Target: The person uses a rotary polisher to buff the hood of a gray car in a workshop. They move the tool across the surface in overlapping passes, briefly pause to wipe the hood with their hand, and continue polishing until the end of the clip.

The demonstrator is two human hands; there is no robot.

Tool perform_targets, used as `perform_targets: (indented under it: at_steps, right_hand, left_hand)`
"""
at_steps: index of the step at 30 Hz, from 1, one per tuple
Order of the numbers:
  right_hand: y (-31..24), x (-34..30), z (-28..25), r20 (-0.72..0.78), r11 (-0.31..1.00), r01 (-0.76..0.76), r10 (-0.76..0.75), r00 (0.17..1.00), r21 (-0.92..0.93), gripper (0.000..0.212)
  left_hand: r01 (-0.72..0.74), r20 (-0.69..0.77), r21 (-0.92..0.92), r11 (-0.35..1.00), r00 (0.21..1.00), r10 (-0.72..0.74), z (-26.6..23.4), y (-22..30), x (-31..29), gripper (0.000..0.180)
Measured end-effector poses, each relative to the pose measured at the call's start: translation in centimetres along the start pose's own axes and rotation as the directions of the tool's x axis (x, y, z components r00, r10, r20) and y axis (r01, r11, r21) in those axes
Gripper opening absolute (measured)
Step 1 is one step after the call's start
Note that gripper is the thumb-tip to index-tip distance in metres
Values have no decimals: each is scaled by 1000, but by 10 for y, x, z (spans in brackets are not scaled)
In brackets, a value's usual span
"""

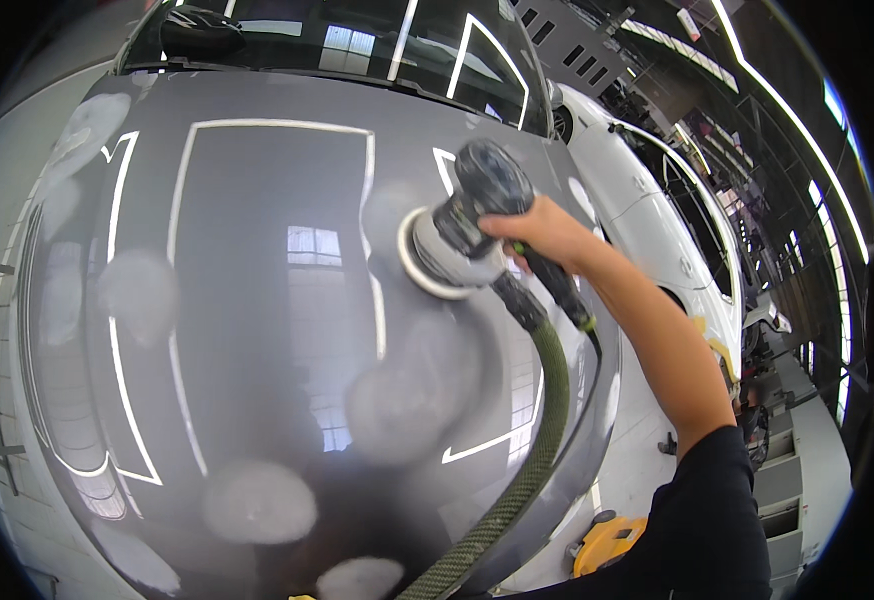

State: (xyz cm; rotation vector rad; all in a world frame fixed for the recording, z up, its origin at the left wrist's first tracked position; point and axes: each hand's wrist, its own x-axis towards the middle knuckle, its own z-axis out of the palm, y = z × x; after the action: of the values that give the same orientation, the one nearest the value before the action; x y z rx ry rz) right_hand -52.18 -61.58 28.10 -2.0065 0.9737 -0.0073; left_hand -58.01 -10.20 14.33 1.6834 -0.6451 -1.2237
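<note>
With my right hand (542, 232) I grip a black and grey orbital sander (477, 195), fingers wrapped round its body and handle. Its round, pale-rimmed pad (425, 262) is at the grey car hood (257, 300), right of the middle; the pad looks tilted, and I cannot tell whether its whole face touches. A green braided hose (554, 390) and a thin black cable (594, 370) trail from the tool toward the lower edge. Dull, whitish sanded patches (260, 502) mark the glossy hood in several places. My left hand is out of the picture.
The windshield (357, 45) and a dark side mirror (200, 32) lie beyond the hood. A white car (647, 200) stands to the right. On the floor at lower right is a yellow object (609, 545), near grey cabinets (785, 500).
</note>
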Motion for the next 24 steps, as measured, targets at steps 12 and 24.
perform_targets:
  at_steps: [12, 24]
  right_hand:
    - [-14, 14, 6, -3, 999, 26, -26, 1000, -35, 30]
    - [-14, 21, 17, -33, 999, 51, -51, 998, 7, 38]
  left_hand:
    - [20, 29, 58, 998, 999, -21, 2, -11, 5, 38]
    - [-1, 107, 21, 1000, 994, -1, 0, -18, -1, 33]
